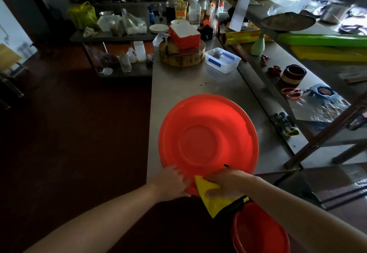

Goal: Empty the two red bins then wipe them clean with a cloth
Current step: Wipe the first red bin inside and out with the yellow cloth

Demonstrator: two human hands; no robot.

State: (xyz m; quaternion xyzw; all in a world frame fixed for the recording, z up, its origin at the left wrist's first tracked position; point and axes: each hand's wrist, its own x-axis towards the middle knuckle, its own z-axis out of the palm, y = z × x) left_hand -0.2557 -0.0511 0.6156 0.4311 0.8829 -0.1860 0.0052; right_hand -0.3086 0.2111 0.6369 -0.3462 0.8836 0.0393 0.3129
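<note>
The left hand (172,181) grips the near rim of a wide, round red plastic bin (206,133), and just beside it the right hand (226,183) clutches a yellow cloth (214,203) against that same rim. The bin sits at the near end of a stainless-steel counter (178,85), its edge overhanging. A second round red plastic bin (258,233) stands lower, under the right forearm.

Left hand (172,181) grips the near rim of a round red plastic basin (208,133) on the steel bench (178,81); right hand (226,183) holds a yellow cloth (214,203) against it.
</note>
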